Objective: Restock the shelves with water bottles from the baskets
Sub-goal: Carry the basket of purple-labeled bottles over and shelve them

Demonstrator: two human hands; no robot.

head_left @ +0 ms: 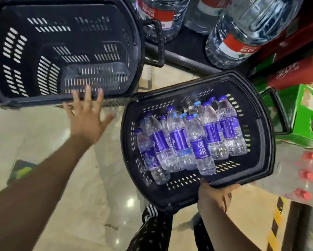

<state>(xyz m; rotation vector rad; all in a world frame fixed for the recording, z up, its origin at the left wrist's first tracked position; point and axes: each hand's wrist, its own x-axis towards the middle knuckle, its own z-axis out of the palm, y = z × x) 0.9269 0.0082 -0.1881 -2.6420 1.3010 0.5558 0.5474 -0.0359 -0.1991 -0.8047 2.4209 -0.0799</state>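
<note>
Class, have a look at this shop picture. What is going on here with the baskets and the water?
A person is restocking water. Their right hand grips the near rim of a black basket loaded with small purple-labelled bottles. Their left hand, fingers spread, reaches to the near rim of an empty basket beside it. Large red-labelled bottles sit on the low shelf behind.

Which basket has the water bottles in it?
The full basket, which the right hand grips by its near rim, holds the purple-labelled water bottles. The empty basket by the left hand shows only its bare bottom.
</note>
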